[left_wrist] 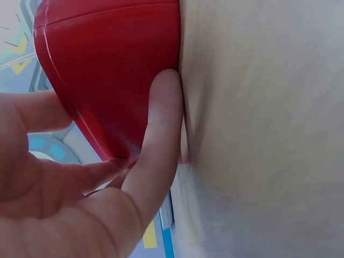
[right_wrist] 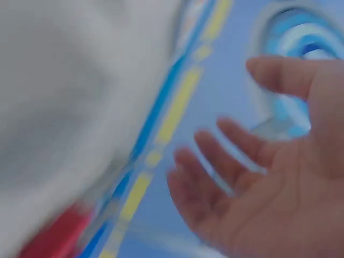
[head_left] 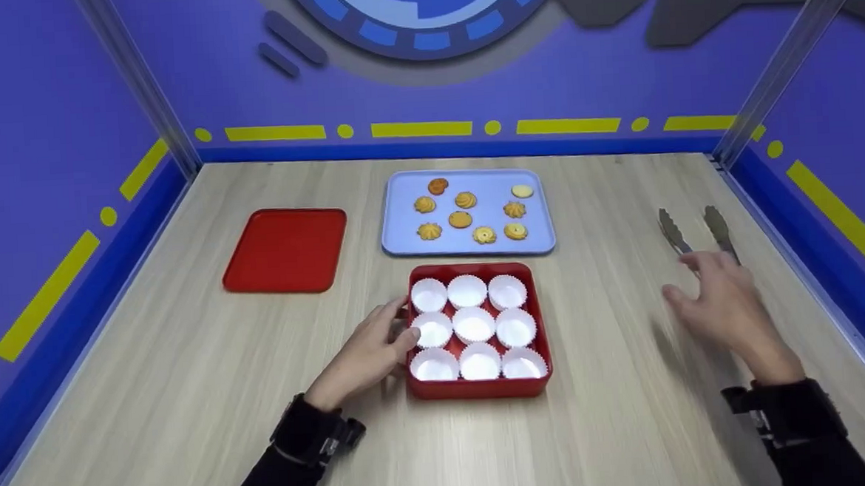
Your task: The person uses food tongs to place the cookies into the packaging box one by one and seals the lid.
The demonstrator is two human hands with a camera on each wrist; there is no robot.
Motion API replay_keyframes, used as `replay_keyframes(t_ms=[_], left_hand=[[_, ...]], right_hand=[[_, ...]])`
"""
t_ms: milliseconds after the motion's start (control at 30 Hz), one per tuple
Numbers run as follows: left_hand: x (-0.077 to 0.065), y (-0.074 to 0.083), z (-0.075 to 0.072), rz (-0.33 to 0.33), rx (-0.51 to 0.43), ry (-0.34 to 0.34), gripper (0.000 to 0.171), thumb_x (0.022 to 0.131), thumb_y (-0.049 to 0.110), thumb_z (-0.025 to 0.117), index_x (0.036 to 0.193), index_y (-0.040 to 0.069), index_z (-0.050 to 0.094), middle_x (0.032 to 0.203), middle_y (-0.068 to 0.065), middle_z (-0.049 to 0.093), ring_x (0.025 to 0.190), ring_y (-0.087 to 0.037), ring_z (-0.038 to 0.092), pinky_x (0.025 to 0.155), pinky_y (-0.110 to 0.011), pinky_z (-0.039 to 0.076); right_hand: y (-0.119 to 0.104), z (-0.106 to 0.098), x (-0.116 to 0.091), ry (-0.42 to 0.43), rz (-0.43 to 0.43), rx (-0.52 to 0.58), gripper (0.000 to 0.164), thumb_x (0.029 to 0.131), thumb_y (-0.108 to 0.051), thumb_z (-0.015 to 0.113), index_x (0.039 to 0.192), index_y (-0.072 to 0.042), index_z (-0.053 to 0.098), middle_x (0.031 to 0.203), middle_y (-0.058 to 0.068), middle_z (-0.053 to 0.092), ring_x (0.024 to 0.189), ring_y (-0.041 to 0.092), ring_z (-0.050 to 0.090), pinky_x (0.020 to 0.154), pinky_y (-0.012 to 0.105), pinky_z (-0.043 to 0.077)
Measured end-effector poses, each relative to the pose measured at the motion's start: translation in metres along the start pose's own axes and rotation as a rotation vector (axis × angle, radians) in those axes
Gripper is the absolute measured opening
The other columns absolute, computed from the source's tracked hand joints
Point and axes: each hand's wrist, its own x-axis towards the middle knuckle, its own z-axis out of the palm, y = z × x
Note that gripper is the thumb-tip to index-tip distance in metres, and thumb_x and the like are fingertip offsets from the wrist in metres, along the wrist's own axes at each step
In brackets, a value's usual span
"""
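Left hand (head_left: 364, 354) at the left wall of the red box (head_left: 477, 390). Thumb laid over the rim, the other fingers against the outer side and set apart from one another; together they pinch the wall. Left wrist view: one fingertip rests low on the red side, right by the tabletop (head_left: 606, 300).

Right hand (head_left: 724, 305) toward the right edge of the tabletop, over the near part of the metal tongs (head_left: 717, 226). Thumb held well clear of the fingers, which are loosely bent with slim gaps between; nothing in the grasp. Contact with the tongs: cannot tell, right wrist view blurred. Tong tips point to the back edge, arms spread apart.

Box sits about mid-tabletop. In it, nine white paper cups (head_left: 474, 324), three rows of three. Just behind it, the blue tray (head_left: 400, 222), near the middle of the back edge, bearing nine cookies (head_left: 460, 219) of mixed shapes. Flat red square piece (head_left: 285, 251) toward the back left corner, apart from the tray.
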Motion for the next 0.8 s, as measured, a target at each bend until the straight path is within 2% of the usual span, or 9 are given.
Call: replay_keyframes(t_ms=[67, 167, 267, 333, 433, 500, 533, 700, 800], left_hand=[[0.0, -0.001, -0.001, 0.005, -0.001, 0.004, 0.065, 0.106, 0.027, 0.064, 0.163, 0.006, 0.04, 0.15, -0.014, 0.055, 0.136, -0.031, 0.056, 0.115, -0.054, 0.046], [0.0, -0.003, -0.001, 0.01, -0.011, 0.0, 0.065, 0.106, 0.027, 0.064, 0.162, 0.006, 0.04, 0.149, -0.014, 0.056, 0.136, -0.031, 0.057, 0.113, -0.054, 0.047], [0.0, -0.004, -0.001, 0.007, -0.022, -0.003, 0.065, 0.106, 0.027, 0.065, 0.162, 0.006, 0.041, 0.148, -0.014, 0.056, 0.133, -0.03, 0.058, 0.109, -0.052, 0.052], [0.0, -0.003, -0.002, 0.003, -0.031, -0.007, 0.066, 0.106, 0.027, 0.065, 0.163, 0.007, 0.04, 0.149, -0.015, 0.056, 0.131, -0.03, 0.059, 0.102, -0.048, 0.057], [-0.001, -0.002, -0.003, -0.004, -0.035, -0.011, 0.066, 0.106, 0.027, 0.065, 0.163, 0.008, 0.039, 0.149, -0.014, 0.055, 0.129, -0.029, 0.06, 0.096, -0.044, 0.059], [-0.001, -0.001, -0.003, -0.005, -0.03, -0.015, 0.066, 0.106, 0.027, 0.065, 0.164, 0.009, 0.038, 0.15, -0.014, 0.055, 0.13, -0.029, 0.059, 0.097, -0.044, 0.059], [-0.001, -0.001, -0.003, 0.001, -0.018, -0.01, 0.066, 0.106, 0.027, 0.064, 0.164, 0.009, 0.039, 0.15, -0.013, 0.055, 0.131, -0.029, 0.059, 0.102, -0.047, 0.056], [0.0, -0.002, -0.001, 0.008, -0.011, -0.012, 0.066, 0.106, 0.028, 0.064, 0.163, 0.007, 0.039, 0.151, -0.014, 0.055, 0.134, -0.03, 0.058, 0.109, -0.052, 0.051], [0.001, -0.002, -0.002, 0.004, -0.019, -0.014, 0.066, 0.106, 0.029, 0.064, 0.163, 0.008, 0.039, 0.151, -0.014, 0.055, 0.135, -0.031, 0.057, 0.111, -0.053, 0.051]], right_hand=[[0.029, -0.01, 0.003, 0.008, 0.106, -0.086, 0.072, 0.101, -0.03, 0.068, 0.146, 0.019, 0.04, 0.141, 0.048, 0.038, 0.125, 0.067, 0.036, 0.096, 0.077, 0.034], [0.066, -0.021, 0.004, -0.053, 0.213, -0.14, 0.091, 0.101, -0.043, 0.068, 0.144, 0.028, 0.03, 0.138, 0.055, 0.03, 0.119, 0.072, 0.033, 0.093, 0.079, 0.034], [0.09, -0.023, 0.001, -0.13, 0.222, -0.141, 0.097, 0.1, -0.05, 0.067, 0.135, 0.034, 0.033, 0.127, 0.057, 0.036, 0.11, 0.072, 0.038, 0.087, 0.077, 0.04], [0.099, -0.022, 0.002, -0.156, 0.201, -0.135, 0.09, 0.1, -0.048, 0.069, 0.126, 0.033, 0.04, 0.112, 0.051, 0.046, 0.1, 0.064, 0.047, 0.081, 0.069, 0.046], [0.104, -0.019, 0.005, -0.158, 0.159, -0.14, 0.066, 0.098, -0.036, 0.072, 0.107, 0.026, 0.05, 0.085, 0.03, 0.053, 0.079, 0.046, 0.055, 0.064, 0.049, 0.049], [0.104, -0.019, 0.008, -0.136, 0.141, -0.137, 0.053, 0.098, -0.026, 0.071, 0.103, 0.023, 0.052, 0.078, 0.023, 0.052, 0.071, 0.038, 0.054, 0.059, 0.04, 0.045], [0.104, -0.019, 0.01, -0.123, 0.136, -0.136, 0.049, 0.097, -0.023, 0.069, 0.103, 0.023, 0.052, 0.079, 0.023, 0.052, 0.07, 0.036, 0.054, 0.057, 0.037, 0.043], [0.093, -0.019, 0.011, -0.028, 0.126, -0.152, 0.054, 0.1, -0.025, 0.059, 0.127, 0.021, 0.051, 0.107, 0.034, 0.048, 0.085, 0.046, 0.053, 0.064, 0.048, 0.044], [0.08, -0.02, 0.014, 0.01, 0.104, -0.154, 0.057, 0.101, -0.031, 0.059, 0.132, 0.016, 0.052, 0.111, 0.033, 0.05, 0.089, 0.047, 0.054, 0.066, 0.05, 0.043]])
